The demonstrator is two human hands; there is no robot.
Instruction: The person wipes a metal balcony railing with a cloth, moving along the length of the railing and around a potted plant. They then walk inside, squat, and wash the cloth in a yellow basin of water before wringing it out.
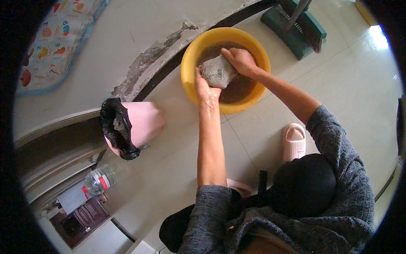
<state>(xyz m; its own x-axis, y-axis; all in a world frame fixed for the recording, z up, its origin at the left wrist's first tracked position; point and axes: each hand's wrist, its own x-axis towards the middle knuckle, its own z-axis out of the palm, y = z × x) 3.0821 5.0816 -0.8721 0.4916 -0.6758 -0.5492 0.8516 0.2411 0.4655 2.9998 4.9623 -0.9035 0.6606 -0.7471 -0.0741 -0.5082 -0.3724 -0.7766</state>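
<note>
A yellow plastic basin [190, 54] holding murky brown water [238, 92] stands on the tiled floor in front of me. Over the water, a wet grey cloth [219, 71] is bunched between both hands. My left hand [206, 87] supports it from the near left side, the wrist wet and shiny. At the cloth's upper right edge, my right hand [241, 60] grips it with thumb and fingers; part of those fingers is hidden behind the hand.
Left of the basin is a pink bin [144, 122] lined with a black bag. A large clear plastic bottle [100, 180] stands farther left. Beyond the basin's right side are a green dustpan [279, 30] and a broom. The damaged wall [158, 50] runs close behind the basin.
</note>
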